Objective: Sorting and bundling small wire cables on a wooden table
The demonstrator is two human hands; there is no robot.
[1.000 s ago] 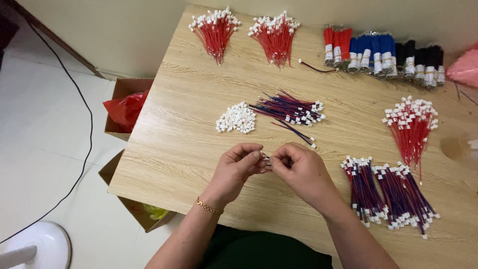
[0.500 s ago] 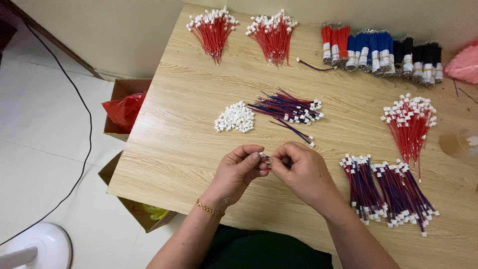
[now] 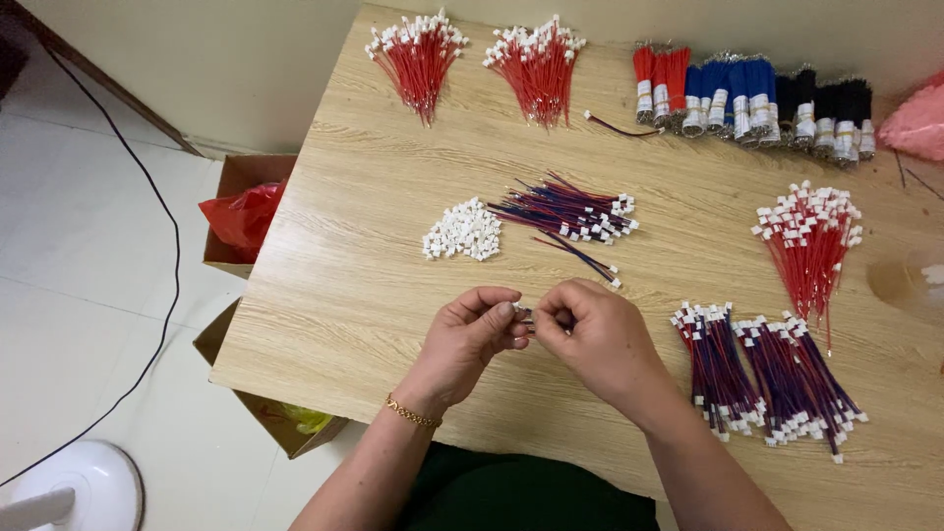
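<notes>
My left hand (image 3: 470, 334) and right hand (image 3: 590, 329) pinch one small white connector (image 3: 522, 314) between closed fingertips, above the table (image 3: 374, 265) edge. Being tiny, it could slip from my grip and drop toward the cardboard boxes (image 3: 241, 211) beneath.

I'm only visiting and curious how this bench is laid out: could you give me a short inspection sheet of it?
Surface: light wooden table, bare grain showing at its left side.
Job's things: small white connector pinched between both hands; pile of white connectors; loose red-and-blue wires beside it.
Clutter: red wire bundles, finished wire bundles, taped red, blue and black bundles.
Hands: left hand and right hand meet fingertip to fingertip.
Cables: black cord across the floor.
Surroundings: cardboard boxes, white fan base.
</notes>
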